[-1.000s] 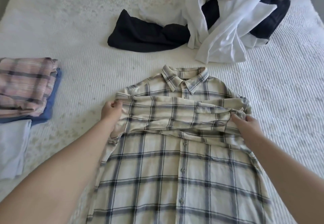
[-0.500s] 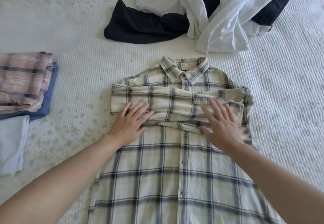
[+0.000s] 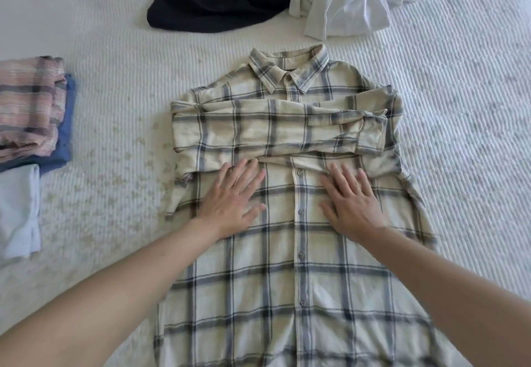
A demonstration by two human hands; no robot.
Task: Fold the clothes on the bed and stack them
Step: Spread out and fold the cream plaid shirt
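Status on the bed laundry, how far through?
Done: a folded stack sits at the bed's left edge, pink plaid over blue, with a pale blue piece beside it. In hand: the plaid shirt, sleeves folded across its chest, left hand and right hand flat on it. Left: its body fold, then the dark garment and white garment.

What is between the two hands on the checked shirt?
In the head view, the shirt's row of buttons runs between the left hand and the right hand.

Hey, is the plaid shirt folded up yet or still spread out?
Partly folded: the plaid shirt has both sleeves laid across its chest, but its body lies spread flat.
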